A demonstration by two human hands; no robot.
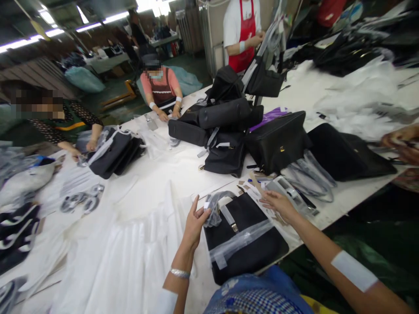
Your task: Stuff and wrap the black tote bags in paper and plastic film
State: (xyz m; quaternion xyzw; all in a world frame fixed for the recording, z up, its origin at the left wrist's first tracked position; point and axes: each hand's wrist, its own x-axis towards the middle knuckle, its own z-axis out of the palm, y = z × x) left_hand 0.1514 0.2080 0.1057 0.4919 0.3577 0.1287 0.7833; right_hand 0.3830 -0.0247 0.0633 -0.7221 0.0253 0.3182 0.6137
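A black handbag (244,237) lies flat on the white table (170,174) just in front of me, with clear plastic strips taped across it and its handles wrapped in plastic. My left hand (195,222) grips the wrapped handle (214,208) at the bag's top left corner, fingers pinched on it. My right hand (277,203) rests at the bag's top right edge, fingers stretched out flat over small paper tags, holding nothing that I can see.
A pile of black bags (225,131) fills the table's middle, with more flat bags (347,152) to the right. White wrapping sheets (131,253) lie at my left. Three people work across the table; another person's hand (401,141) shows at the right edge.
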